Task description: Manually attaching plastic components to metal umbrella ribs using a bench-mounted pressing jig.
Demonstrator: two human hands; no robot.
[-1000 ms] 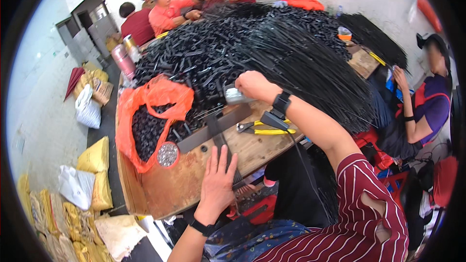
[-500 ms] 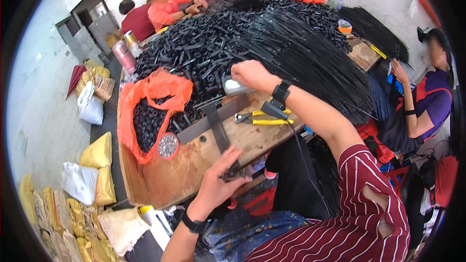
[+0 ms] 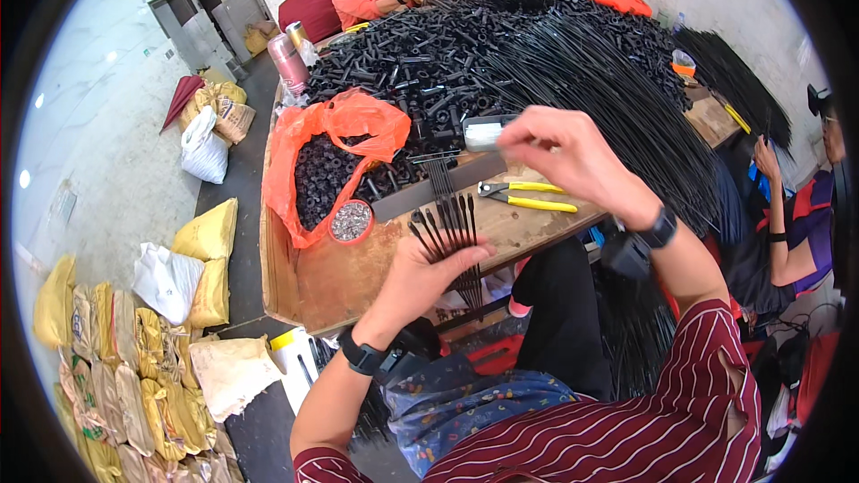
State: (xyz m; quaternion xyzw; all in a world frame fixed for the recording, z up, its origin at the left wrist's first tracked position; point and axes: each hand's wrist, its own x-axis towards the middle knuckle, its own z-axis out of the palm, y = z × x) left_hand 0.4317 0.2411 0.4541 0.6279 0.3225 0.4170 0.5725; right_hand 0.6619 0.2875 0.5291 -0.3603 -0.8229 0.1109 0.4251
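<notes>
My left hand point(image 3: 416, 282) is closed around a bundle of thin black rods point(image 3: 460, 215) at the table's front edge. Their upper parts fan out above my thumb, and the lower ends hang below the edge. My right hand point(image 3: 577, 161) is raised beside a small clear plastic box point(image 3: 483, 132) with pale contents. Its fingers are bent together at the tips; anything between them is too small to make out. Below that hand, yellow-handled pincers point(image 3: 537, 203) lie on the wooden table point(image 3: 331, 282). A grey bar point(image 3: 403, 202) lies behind the rods.
A red-rimmed tub of small metal pieces point(image 3: 351, 222) and an orange bag of black parts point(image 3: 380, 125) stand left. Behind are a heap of short black pieces point(image 3: 429, 72) and long black rods point(image 3: 591, 89). Co-workers sit across and at right. Sacks point(image 3: 206, 241) line the left floor.
The view has shifted. My right hand has come away from over the clear box to its right side. In my left hand the rods, blurred before, now stand fanned out.
</notes>
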